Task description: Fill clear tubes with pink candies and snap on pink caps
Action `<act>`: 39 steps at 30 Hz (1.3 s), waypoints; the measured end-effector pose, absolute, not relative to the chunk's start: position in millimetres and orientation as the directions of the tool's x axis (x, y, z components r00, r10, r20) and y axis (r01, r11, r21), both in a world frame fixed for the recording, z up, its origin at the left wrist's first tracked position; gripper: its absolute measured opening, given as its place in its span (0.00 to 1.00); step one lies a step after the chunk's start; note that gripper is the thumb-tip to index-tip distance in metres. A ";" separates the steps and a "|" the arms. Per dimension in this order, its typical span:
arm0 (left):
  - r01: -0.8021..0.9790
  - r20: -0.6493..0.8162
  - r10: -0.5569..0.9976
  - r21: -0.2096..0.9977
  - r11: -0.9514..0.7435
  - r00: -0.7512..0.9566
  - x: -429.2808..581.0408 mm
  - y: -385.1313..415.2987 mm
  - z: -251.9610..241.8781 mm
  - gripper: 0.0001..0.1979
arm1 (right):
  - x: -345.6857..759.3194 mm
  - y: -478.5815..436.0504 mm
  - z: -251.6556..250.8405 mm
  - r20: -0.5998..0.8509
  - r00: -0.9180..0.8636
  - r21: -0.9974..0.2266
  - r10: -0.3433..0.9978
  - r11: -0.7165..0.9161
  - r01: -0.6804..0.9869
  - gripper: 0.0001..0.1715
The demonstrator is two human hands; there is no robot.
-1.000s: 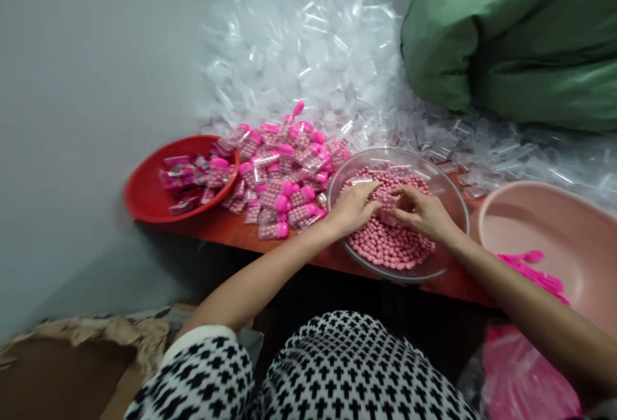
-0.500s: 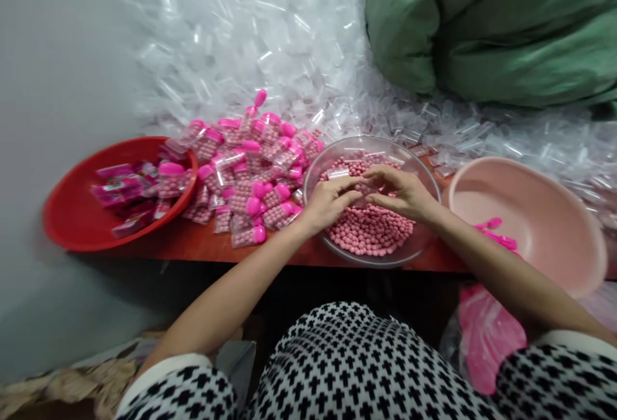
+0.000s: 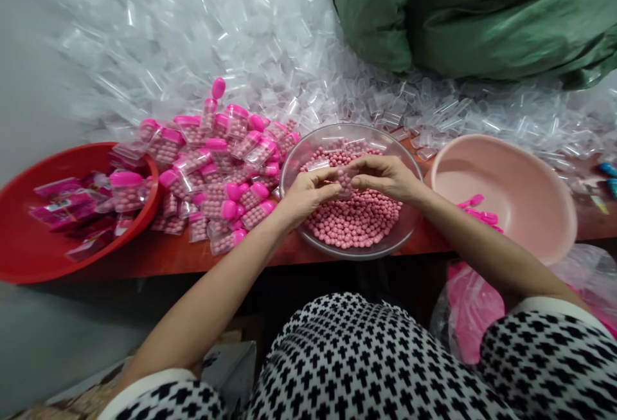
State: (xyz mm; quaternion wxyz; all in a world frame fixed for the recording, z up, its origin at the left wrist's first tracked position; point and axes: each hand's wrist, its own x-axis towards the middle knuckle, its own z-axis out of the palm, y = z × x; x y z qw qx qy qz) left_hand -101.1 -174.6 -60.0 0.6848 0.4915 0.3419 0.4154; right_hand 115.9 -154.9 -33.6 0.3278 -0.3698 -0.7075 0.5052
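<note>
A clear bowl (image 3: 409, 169) full of small pink balls (image 3: 357, 220) sits on the red-brown tabletop. Both hands meet above it. My left hand (image 3: 303, 193) and my right hand (image 3: 385, 177) together grip a small clear container (image 3: 343, 181) partly filled with pink balls. Left of the bowl lies a heap of filled containers with pink caps (image 3: 226, 163).
A red basin (image 3: 29, 246) at far left holds pink packets and a filled container. A pale pink basin (image 3: 511, 195) at right holds pink caps. Behind lies a large pile of empty clear containers (image 3: 202, 40) and a green sack (image 3: 482, 15). A pink plastic bag (image 3: 467, 310) hangs below the table.
Both hands have lifted out of the pink balls and come together, holding the small container above the bowl. The view has shifted, so everything sits further left.
</note>
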 end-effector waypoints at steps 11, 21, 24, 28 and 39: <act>-0.183 -0.034 0.931 0.977 0.108 0.364 -100.1 -172.7 -64.2 0.22 | 129.6 -153.1 -51.1 -0.315 -0.537 -0.095 0.783 0.537 0.838 0.11; 0.065 0.026 0.911 0.996 -0.057 0.411 -99.6 -174.3 -62.6 0.18 | 118.2 -156.5 -11.4 0.276 -0.494 -0.673 0.824 0.533 0.513 0.12; 0.055 0.030 0.913 0.997 -0.057 0.407 -100.5 -175.1 -64.4 0.19 | 111.3 -158.9 -8.8 0.287 -0.533 -0.651 0.796 0.570 0.501 0.11; 0.049 0.035 0.910 0.997 -0.060 0.414 -101.2 -176.1 -64.7 0.21 | 116.1 -158.4 -14.0 0.296 -0.489 -0.682 0.820 0.540 0.494 0.13; 0.095 0.000 0.927 0.995 -0.039 0.375 -103.2 -174.0 -62.6 0.22 | 110.2 -155.9 -10.9 0.329 -0.588 -0.483 0.739 0.667 0.567 0.13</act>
